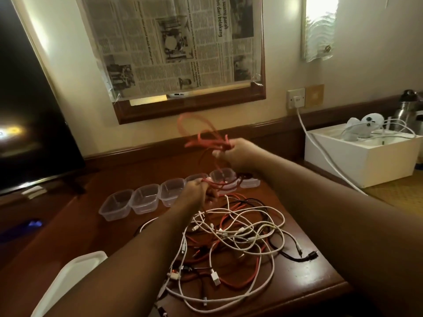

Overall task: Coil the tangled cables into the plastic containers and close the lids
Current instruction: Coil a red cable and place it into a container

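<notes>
My right hand (233, 154) is raised above the desk and grips several blurred loops of a red cable (198, 136). The cable's lower run hangs down to my left hand (198, 191), which pinches it just above the desk. A tangle of white, red and black cables (231, 241) lies on the brown desk below my arms. Behind it stands a row of several clear plastic containers (146, 197), open, with no lids on. The rightmost ones are partly hidden behind my hands.
A white lid or tray (75, 271) lies at the desk's near left. A dark TV screen (29, 110) stands at left. A white box (364, 156) with white gadgets and a plugged-in white cord sits at right. The desk's front right corner (329, 282) is near.
</notes>
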`<state>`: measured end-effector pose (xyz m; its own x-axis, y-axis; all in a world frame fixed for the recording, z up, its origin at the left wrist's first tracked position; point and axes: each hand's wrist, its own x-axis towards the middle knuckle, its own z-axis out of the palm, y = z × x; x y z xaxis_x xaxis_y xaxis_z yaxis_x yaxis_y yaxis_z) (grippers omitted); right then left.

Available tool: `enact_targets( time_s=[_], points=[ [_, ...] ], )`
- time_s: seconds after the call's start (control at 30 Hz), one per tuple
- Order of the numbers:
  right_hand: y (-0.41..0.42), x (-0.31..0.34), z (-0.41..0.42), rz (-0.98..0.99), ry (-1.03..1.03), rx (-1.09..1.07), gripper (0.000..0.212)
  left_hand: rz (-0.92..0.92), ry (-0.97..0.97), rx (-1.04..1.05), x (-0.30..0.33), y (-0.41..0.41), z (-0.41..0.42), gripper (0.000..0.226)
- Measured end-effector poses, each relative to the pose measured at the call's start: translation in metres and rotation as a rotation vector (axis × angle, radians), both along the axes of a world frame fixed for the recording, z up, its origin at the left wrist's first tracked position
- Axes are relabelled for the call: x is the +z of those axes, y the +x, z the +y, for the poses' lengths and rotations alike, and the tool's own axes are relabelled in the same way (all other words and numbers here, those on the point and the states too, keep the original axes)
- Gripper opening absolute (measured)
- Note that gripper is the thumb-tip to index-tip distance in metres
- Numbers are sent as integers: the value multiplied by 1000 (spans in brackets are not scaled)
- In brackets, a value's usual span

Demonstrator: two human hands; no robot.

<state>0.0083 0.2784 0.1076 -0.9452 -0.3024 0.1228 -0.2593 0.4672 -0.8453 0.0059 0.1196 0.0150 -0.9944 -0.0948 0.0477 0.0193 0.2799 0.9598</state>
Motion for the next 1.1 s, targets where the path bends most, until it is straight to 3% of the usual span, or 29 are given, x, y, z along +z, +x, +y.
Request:
enact_targets(
  time_s=[0.13, 0.3, 0.43, 0.53, 0.63, 0.87, 0.93, 1.0, 1.1],
  points=[
    [-2, -17, 1, 34, 32, 148, 30, 147, -39, 142, 21, -6, -11, 24],
    [-7, -22, 4, 83, 289, 180, 26, 429, -114, 196, 50, -7, -27, 15],
    [-5, -15, 3, 89, 229, 127, 21, 518, -179, 219, 71, -3, -26, 22],
    [-6, -10, 0, 155, 22, -14, 22, 524, -208, 265, 79, -7, -24, 19],
    [-8, -6, 0, 125, -462, -95, 18, 435, -184, 289, 78, -10, -25, 24],
    [1, 15, 6, -184, -1349, 168, 22, 240, -367, 183, 41, -13, -32, 30],
    [3, 19, 8, -217, -1409, 255, 27, 195, -473, 117, 33, -10, -31, 29],
    [4, 19, 9, -209, -1368, 237, 18, 197, -527, 114, 32, -10, -31, 32],
    [4, 12, 7, -54, -1023, 73, 13, 228, -610, 111, 40, -8, -32, 37]
  ],
)
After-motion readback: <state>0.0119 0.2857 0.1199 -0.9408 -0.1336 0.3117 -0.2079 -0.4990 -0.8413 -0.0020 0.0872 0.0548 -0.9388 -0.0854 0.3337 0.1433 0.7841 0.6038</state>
